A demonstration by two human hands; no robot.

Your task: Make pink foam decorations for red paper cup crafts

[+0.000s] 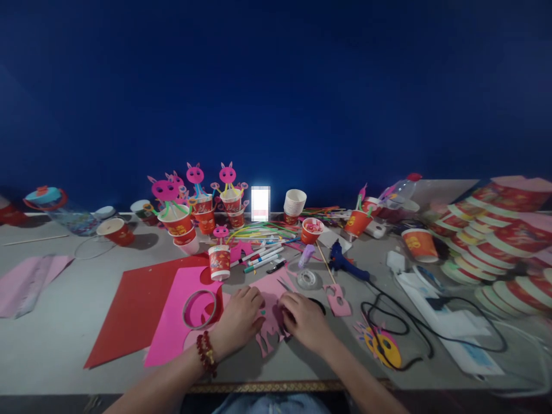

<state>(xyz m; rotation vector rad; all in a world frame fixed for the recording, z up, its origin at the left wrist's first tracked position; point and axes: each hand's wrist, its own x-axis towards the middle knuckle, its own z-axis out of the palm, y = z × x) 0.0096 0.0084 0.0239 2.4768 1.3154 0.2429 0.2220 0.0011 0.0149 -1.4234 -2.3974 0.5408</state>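
My left hand point(242, 315), a beaded bracelet point(207, 353) on its wrist, curls over a cut pink sheet point(271, 296). Its fingertips are pressed together, with a small teal spot beside them; what they pinch is too small to make out. Close by on the right, my right hand point(303, 319) is closed too, its fingers bent inward over the sheet's cut-out edge. Whatever it holds is hidden. Scissor blades point(283, 284) show just beyond the right knuckles, and a black loop appears beside that hand. A roll of clear tape point(306, 279) lies behind it.
Red point(133, 310) and bright pink sheets point(172, 328) lie left, under a tape ring point(199, 309). Paper cups with pink figures point(195, 174) stand behind, near several markers point(263, 259). Right are a blue glue gun point(345, 261), its cord, a power strip point(444, 328) and stacked cups point(495, 241).
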